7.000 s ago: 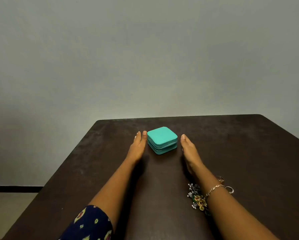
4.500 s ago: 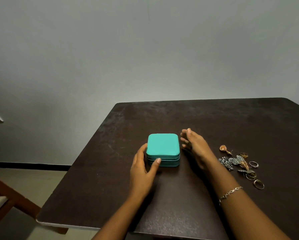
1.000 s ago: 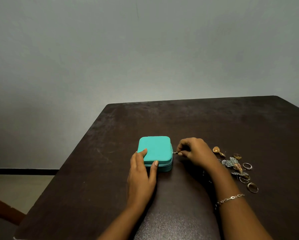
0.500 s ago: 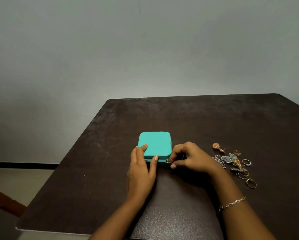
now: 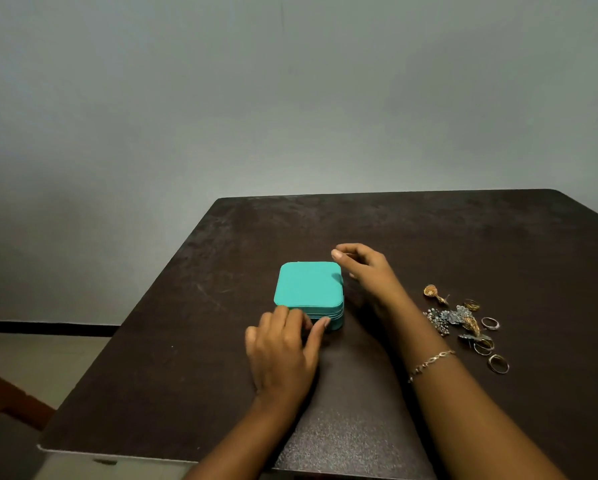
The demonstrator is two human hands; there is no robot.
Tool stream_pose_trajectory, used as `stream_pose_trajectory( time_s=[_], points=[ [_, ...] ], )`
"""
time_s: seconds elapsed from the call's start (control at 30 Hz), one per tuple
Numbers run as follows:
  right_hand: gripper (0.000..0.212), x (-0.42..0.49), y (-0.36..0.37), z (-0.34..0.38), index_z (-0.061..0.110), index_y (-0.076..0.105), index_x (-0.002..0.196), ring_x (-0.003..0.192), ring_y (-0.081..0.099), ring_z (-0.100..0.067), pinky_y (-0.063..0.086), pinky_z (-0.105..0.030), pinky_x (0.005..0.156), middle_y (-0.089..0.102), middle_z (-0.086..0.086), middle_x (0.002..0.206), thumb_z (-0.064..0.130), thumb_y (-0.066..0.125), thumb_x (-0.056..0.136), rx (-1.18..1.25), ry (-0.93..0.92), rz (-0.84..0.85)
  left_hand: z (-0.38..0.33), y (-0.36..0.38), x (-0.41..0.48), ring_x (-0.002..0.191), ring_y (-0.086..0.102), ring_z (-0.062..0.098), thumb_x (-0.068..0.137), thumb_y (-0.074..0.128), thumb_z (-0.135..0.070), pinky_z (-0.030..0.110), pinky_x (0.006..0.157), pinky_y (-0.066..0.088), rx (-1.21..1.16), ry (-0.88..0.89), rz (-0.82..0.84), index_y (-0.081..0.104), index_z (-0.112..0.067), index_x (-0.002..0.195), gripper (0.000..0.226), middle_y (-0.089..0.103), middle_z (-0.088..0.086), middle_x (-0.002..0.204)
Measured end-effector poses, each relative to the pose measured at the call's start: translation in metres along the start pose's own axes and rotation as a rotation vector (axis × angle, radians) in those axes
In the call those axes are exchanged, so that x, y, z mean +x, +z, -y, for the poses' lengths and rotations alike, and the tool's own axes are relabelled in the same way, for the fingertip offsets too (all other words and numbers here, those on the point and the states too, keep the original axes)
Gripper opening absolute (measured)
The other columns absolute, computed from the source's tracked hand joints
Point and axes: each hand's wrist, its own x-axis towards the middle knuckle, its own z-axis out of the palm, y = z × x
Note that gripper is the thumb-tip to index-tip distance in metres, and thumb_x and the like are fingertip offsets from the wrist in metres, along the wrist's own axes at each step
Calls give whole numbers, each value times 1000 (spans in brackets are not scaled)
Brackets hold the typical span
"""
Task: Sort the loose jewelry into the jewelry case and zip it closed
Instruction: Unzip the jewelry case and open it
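- Our left hand (image 5: 282,351) rests relaxed fingers (image 5: 283,315) against the near wall of the small square teal jewelry case (image 5: 308,285), bracing it.
- Our right hand (image 5: 367,271) curls fingers at its far right corner; pinching a zip pull or not, we cannot tell.
- The case, lid down on the dark desk (image 5: 429,233), looks light, apt to slide; hold its sides.

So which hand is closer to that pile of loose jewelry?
Right. The right hand is at the teal case's far right corner, left of the jewelry pile; the left hand touches the case's near edge, farther left.
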Motion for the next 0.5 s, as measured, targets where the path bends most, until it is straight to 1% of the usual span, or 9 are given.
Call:
stream_pose_trajectory(
  time_s=[0.07, 0.1, 0.13, 0.2, 0.23, 0.3, 0.4, 0.47, 0.5],
  points=[
    [34, 3, 11, -5, 9, 60, 114, 102, 57, -15, 47, -24, 84, 61, -8, 113, 23, 65, 84, 55, -3, -14, 0, 2, 0, 47, 52, 16, 78, 45, -54, 27, 43, 33, 34, 33, 21, 51, -21, 57, 40, 53, -5, 54],
    [35, 2, 15, -10, 8, 59, 115, 106, 56, -17, 47, -27, 89, 61, -8, 115, 21, 65, 83, 82, -12, -29, -1, 3, -1, 44, 52, 14, 77, 44, -56, 25, 40, 33, 54, 40, 37, 51, -22, 55, 42, 53, -6, 52],
    [35, 1, 18, -15, 8, 58, 116, 107, 56, -17, 47, -28, 90, 61, -8, 115, 20, 65, 83, 108, -22, -47, -1, 4, -1, 42, 52, 13, 76, 42, -58, 23, 37, 32, 71, 43, 57, 52, -22, 55, 43, 54, -6, 51],
    [35, -1, 19, -21, 7, 58, 116, 106, 56, -17, 47, -26, 88, 61, -7, 113, 17, 65, 83, 138, -31, -62, -1, 5, -2, 42, 53, 11, 75, 40, -59, 22, 34, 32, 102, 39, 97, 53, -23, 55, 44, 55, -7, 51],
    [36, -1, 18, -23, 9, 57, 117, 106, 56, -17, 48, -27, 89, 60, -6, 114, 17, 65, 83, 130, -31, -50, -2, 5, -1, 41, 54, 11, 74, 39, -59, 22, 33, 32, 111, 31, 116, 54, -23, 55, 44, 56, -7, 51],
    [38, 0, 17, -27, 12, 57, 118, 109, 57, -20, 49, -34, 92, 60, -7, 118, 19, 66, 82, 113, -13, -9, -4, 6, 0, 41, 54, 10, 74, 39, -59, 22, 32, 32, 115, 18, 135, 55, -23, 54, 44, 57, -8, 51],
    [42, 0, 16, -31, 16, 55, 119, 106, 59, -24, 53, -38, 87, 59, -8, 117, 20, 69, 80, 102, 23, 49, -11, 8, 2, 40, 54, 9, 73, 39, -56, 20, 31, 31, 127, 6, 129, 55, -23, 53, 42, 57, -7, 50],
    [42, -1, 16, -32, 19, 55, 117, 102, 60, -25, 54, -38, 84, 60, -8, 114, 19, 70, 78, 66, 11, 66, -15, 11, 4, 38, 53, 10, 73, 46, -54, 20, 31, 30, 151, 6, 134, 55, -22, 52, 39, 56, -6, 49],
    [41, -1, 16, -32, 21, 55, 116, 101, 61, -25, 54, -38, 83, 60, -8, 113, 18, 71, 78, 54, 5, 75, -16, 11, 4, 38, 53, 11, 71, 55, -53, 20, 30, 29, 165, 5, 141, 55, -22, 52, 36, 56, -5, 48]
  ],
)
